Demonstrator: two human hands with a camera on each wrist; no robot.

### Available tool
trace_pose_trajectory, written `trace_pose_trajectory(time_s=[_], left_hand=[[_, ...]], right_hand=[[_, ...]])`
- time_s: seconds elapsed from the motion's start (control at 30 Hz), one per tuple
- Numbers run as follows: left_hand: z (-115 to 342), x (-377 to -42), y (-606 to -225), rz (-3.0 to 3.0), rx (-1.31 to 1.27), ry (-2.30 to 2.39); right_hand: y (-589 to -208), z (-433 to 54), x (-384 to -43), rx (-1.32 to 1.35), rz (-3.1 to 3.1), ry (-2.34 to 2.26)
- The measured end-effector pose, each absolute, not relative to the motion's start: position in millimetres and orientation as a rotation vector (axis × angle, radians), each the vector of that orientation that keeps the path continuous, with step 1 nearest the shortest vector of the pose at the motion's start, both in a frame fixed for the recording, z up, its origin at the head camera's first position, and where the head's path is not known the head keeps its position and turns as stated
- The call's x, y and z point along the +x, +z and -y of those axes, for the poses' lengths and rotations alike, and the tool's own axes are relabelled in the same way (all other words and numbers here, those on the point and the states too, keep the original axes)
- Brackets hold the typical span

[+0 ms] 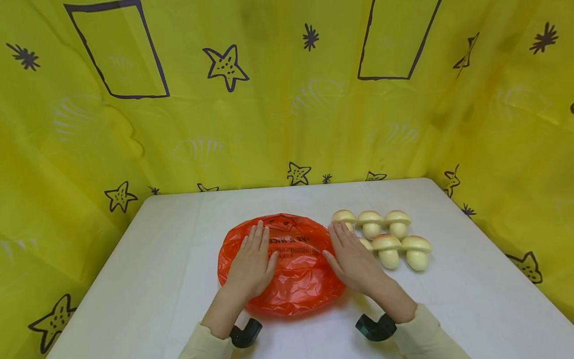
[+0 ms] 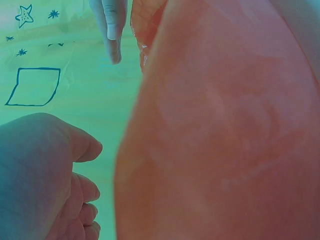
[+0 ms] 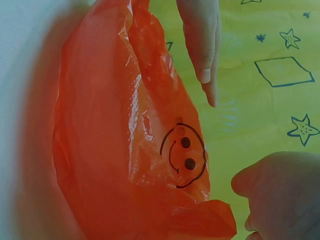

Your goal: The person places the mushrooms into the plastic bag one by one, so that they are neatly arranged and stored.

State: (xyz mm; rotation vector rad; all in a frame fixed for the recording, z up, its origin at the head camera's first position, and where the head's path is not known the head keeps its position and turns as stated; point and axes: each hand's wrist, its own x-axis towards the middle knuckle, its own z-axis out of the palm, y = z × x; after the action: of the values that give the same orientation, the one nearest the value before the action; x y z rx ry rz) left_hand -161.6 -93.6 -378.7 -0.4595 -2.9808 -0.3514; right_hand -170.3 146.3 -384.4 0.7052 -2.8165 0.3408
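Observation:
A red plastic bag (image 1: 296, 279), oval and puffed up, lies on the white table, with dark lettering that reads mirrored. Its smiley face print (image 3: 183, 156) shows in the right wrist view. On the bag's left side is my left hand (image 1: 250, 262), fingers straight and pointing forward, thumb apart. My right hand (image 1: 354, 259) is at the bag's right edge with its fingers extended likewise, overlapping the nearest mushrooms in the head view. Neither hand grips anything. In the left wrist view the red bag fills the right side, beside the left hand (image 2: 35, 170).
To the right of the bag, several pale toy mushrooms (image 1: 389, 249) stand in two rows on the white table (image 1: 148, 279). A yellow curtain (image 1: 269, 134) with starfish prints hangs behind the table and along both sides. Dark wrist cameras (image 1: 376, 327) sit under the wrists.

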Motion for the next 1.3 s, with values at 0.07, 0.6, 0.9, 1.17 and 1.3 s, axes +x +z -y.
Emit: trace_pose_trajectory(time_s=[0.07, 0.6, 0.9, 1.17, 1.3], left_hand=[[94.0, -161.3, -378.8, 2.985, -0.455, -0.352], [122.6, -150.1, -375.9, 2.751, -0.337, -0.711], [155.0, -150.0, -384.6, 2.731, -0.1, -1.053], [163.7, -151.3, -394.8, 2.707, -0.005, -1.273], [164.3, -151.6, -397.6, 2.694, 0.001, -1.324]], right_hand=[[-384.0, -145.6, -170.1, 0.703, 2.818, 0.336], [-376.5, -158.6, -168.5, 0.623, 2.673, 0.666], [-371.5, -179.9, -169.8, 0.497, 2.664, 0.82], [-369.2, -192.9, -173.9, 0.477, 2.714, 0.819], [-367.0, -195.6, -172.9, 0.452, 2.738, 0.808]])
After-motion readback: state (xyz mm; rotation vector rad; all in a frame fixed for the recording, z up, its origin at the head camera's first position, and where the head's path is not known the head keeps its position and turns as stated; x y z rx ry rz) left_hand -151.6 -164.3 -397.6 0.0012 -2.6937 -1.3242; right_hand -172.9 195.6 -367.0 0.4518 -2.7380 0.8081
